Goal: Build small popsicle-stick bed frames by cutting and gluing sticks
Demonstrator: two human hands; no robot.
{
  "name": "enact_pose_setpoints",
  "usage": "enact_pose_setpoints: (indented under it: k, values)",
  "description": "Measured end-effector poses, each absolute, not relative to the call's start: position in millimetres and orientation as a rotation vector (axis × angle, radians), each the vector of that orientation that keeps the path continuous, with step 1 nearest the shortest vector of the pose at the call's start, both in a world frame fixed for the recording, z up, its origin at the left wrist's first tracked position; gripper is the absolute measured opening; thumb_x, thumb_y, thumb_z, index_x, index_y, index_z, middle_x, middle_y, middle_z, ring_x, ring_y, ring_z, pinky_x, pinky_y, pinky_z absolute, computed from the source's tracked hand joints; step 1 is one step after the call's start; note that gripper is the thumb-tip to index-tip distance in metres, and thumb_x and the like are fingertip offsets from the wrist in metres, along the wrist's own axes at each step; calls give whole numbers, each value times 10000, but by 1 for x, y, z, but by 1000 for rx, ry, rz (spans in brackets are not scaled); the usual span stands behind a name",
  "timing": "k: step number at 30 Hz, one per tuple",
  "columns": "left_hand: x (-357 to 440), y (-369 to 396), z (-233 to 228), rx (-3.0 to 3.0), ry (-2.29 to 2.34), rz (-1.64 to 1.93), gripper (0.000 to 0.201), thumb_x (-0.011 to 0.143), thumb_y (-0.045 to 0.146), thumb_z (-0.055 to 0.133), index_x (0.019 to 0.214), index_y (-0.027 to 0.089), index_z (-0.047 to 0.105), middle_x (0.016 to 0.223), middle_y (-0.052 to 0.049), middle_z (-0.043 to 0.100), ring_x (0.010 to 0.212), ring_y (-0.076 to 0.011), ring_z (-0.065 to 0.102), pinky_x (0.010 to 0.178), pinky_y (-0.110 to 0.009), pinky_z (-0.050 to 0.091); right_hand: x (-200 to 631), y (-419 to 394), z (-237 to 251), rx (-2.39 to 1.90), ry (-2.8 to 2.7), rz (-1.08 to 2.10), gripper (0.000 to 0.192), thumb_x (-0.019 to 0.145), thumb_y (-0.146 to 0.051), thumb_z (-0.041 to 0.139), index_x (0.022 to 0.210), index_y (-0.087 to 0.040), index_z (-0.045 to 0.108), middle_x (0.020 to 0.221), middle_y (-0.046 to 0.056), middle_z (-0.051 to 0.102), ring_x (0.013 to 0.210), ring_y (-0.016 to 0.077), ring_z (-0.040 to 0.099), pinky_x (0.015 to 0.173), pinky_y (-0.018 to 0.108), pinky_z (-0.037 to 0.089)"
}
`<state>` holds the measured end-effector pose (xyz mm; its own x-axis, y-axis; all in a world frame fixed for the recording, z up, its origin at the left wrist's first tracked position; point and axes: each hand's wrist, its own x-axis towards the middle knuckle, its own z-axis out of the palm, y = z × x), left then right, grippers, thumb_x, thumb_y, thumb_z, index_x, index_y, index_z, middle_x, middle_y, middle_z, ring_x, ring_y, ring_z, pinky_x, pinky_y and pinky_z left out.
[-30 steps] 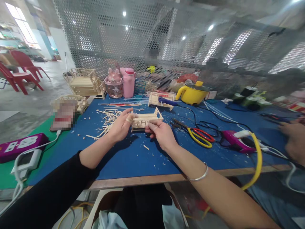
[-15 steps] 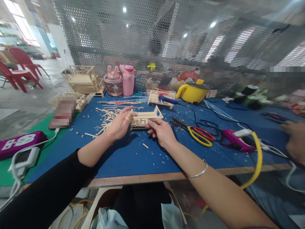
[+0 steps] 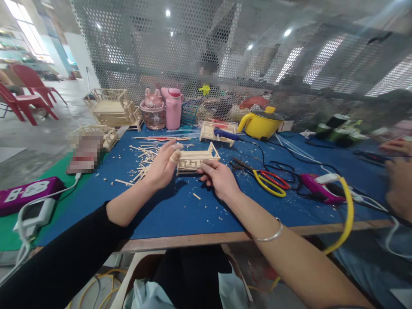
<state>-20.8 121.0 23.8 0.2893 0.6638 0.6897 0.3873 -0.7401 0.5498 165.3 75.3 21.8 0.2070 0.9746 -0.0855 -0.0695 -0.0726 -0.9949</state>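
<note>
- Two bare hands hold one small wooden stick model [image 3: 197, 159] just above a blue table [image 3: 180, 210], near its middle.
- Left hand [image 3: 162, 166] sits at the model's left end. Its thumb and forefinger pinch that end, and the other fingers are lifted and slightly spread above it.
- Right hand [image 3: 219, 178] sits under and in front of the model's right half. Its fingers curl together and grip the lower front edge, with the thumb tucked beneath.
- Long axis of the model runs left to right across the view, rising a little toward the right, so each hand takes one end; neither hand is clearly nearer.
- Model is pale, unpainted wood, built of thin sticks into a low open frame like a tiny bed or rack, with a raised post at the right end.
- Loose wooden sticks [image 3: 144, 161] lie scattered on the table just left of the left hand.
- Yellow-handled scissors [image 3: 269, 183] lie to the right of the right hand, apart from it.
- Another stick model [image 3: 216, 131] stands farther back, beside a yellow pot [image 3: 260, 124].
- Another person's hand [image 3: 397, 189] shows at the far right edge, well apart.
</note>
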Motion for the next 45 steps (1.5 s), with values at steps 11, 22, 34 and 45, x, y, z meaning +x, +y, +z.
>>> enact_pose_setpoints:
  k: [11, 22, 34, 45]
  values:
    - [22, 55, 35, 1373, 577, 808, 486, 754, 620, 590, 774, 134, 593, 622, 13, 536, 518, -80, 477, 482, -211, 402, 170, 9, 32, -1034, -1078, 1251, 286, 721, -408, 709, 890, -188, 639, 499, -73, 540, 353, 29, 367, 331, 144, 279]
    - [23, 59, 32, 1267, 670, 660, 492, 571, 553, 777, 697, 109, 606, 642, 7, 601, 494, -48, 509, 517, -206, 428, 183, -2, 34, -1293, -1342, 1025, 517, 833, -445, 547, 1279, -186, 523, 550, -52, 562, 416, 87, 461, 428, 209, 367]
    - [26, 60, 31, 1317, 715, 744, 514, 607, 614, 711, 746, 134, 591, 669, 10, 601, 516, -56, 511, 549, -218, 427, 352, 26, 36, -2303, -1866, 84, 505, 830, -442, 486, 1247, -169, 565, 1237, 143, 627, 1089, 297, 606, 881, 372, 468]
    - [23, 61, 30, 1523, 633, 918, 396, 815, 540, 562, 716, 159, 525, 664, 21, 515, 597, -85, 476, 605, -227, 403, 330, 11, 43, -2047, -1558, -9, 476, 730, -430, 601, 1159, -223, 588, 931, 91, 712, 858, 284, 668, 736, 349, 500]
